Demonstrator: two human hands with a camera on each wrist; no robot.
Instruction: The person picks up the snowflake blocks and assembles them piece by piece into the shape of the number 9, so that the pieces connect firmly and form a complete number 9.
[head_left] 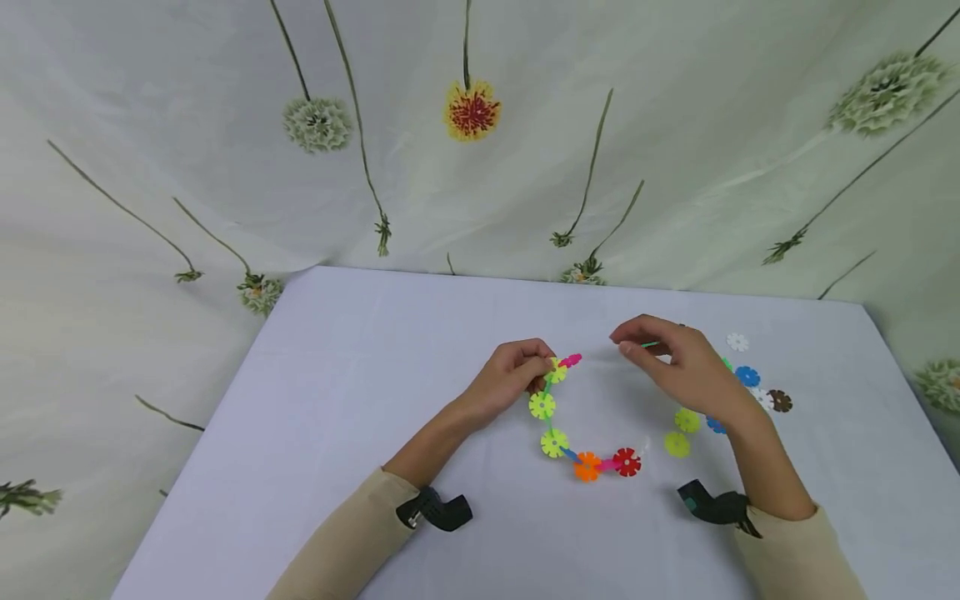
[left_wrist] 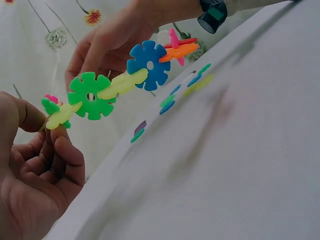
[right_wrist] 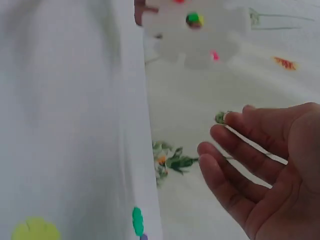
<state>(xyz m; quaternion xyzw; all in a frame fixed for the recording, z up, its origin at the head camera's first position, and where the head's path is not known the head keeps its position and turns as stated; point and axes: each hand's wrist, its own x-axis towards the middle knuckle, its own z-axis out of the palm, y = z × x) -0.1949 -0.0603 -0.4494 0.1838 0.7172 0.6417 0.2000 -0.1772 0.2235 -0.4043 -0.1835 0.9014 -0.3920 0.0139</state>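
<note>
Beige sleeves [head_left: 337,537] lie nearest the head camera, below the chain of flower-shaped discs [head_left: 554,443], which hangs in a curve above the white desk [head_left: 360,333]. Its discs look like thin plastic, so the chain should be very light; each disc is probably stiff and a little slick, while the slotted joints seem the weak points, apt to twist or pop loose if pulled sideways. It is best pinched across a disc's flat faces, close to the joint being worked.

The left grip [head_left: 517,368] does so, thumb and fingers pinching a yellow disc near the chain's far end, the forearm slanting up from the chain's lower left. To the chain's right, the right grip [head_left: 682,362] hovers apart from it, fingers softly bent, thumb separate, holding nothing. Loose discs [head_left: 747,377] lie farther right of the chain.
</note>
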